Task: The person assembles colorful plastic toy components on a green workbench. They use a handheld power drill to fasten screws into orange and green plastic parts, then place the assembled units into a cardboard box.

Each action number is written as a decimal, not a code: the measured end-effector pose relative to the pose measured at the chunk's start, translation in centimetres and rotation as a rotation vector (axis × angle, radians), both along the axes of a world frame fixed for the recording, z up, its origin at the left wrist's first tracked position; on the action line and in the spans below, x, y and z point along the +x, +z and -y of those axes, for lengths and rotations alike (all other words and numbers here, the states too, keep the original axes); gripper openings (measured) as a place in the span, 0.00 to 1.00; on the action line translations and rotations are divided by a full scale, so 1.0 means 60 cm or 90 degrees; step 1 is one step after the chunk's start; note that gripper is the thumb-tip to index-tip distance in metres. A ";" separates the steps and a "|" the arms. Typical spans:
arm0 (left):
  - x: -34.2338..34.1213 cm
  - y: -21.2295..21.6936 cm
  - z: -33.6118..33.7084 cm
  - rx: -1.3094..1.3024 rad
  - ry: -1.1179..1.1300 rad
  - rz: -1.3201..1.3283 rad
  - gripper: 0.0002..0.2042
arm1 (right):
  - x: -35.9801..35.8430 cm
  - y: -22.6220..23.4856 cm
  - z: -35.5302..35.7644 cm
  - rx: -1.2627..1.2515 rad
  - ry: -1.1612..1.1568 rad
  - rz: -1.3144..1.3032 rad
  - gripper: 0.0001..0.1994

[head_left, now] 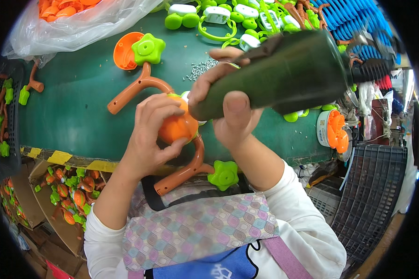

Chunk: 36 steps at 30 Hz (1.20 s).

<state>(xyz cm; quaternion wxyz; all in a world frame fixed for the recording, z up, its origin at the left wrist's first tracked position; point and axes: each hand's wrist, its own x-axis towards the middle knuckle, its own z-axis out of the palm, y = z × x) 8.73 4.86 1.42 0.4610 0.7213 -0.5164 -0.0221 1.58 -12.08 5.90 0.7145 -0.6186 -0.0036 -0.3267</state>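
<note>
An orange ball-shaped toy body (177,126) is gripped by the left hand (151,135), fingers curled closed over its top and side, at the centre of the view just above the near edge of the green worktop (74,107). Curved orange-brown arms (139,88) are seen extending from the body, one up-left across the worktop and one down toward the lap, where a green star-shaped knob (224,174) sits at its end. A dark green powered screwdriver (284,74) is held by the right hand (233,109), fingers wrapped closed round its barrel, its nose set against the orange body. A small heap of screws (201,69) lies on the worktop behind the hands. An orange cap with a green star piece (137,50) rests further left. Green and white toy parts (219,16) are spread along the far edge. A cardboard box of finished toys (65,190) stands below the worktop at left.
</note>
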 end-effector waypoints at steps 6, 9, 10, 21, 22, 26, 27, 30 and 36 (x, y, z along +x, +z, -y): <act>-0.006 -0.023 -0.003 -0.032 0.015 -0.057 0.30 | 0.009 0.003 0.021 -0.011 0.065 0.013 0.44; -0.021 -0.038 0.000 -0.053 0.033 -0.101 0.32 | 0.000 0.006 0.020 0.013 0.114 0.020 0.42; -0.023 -0.041 0.001 -0.056 0.036 -0.112 0.33 | -0.003 0.007 0.022 0.026 0.135 0.027 0.41; -0.024 -0.034 0.006 -0.024 0.076 -0.078 0.44 | 0.026 -0.015 0.039 0.064 0.248 0.052 0.37; -0.025 -0.035 0.006 -0.028 0.082 -0.074 0.44 | 0.019 -0.016 0.027 0.034 0.144 0.040 0.38; -0.028 -0.037 0.005 -0.030 0.090 -0.064 0.43 | 0.001 -0.016 -0.015 0.011 -0.073 0.040 0.40; -0.027 -0.037 0.004 -0.029 0.088 -0.060 0.43 | -0.001 -0.008 -0.012 0.006 -0.056 0.030 0.40; -0.025 -0.029 -0.002 -0.022 0.067 -0.081 0.44 | -0.011 -0.006 0.008 -0.066 -0.040 0.017 0.42; -0.026 -0.038 -0.005 -0.038 0.034 -0.117 0.43 | -0.057 0.040 0.005 -0.088 0.019 -0.010 0.50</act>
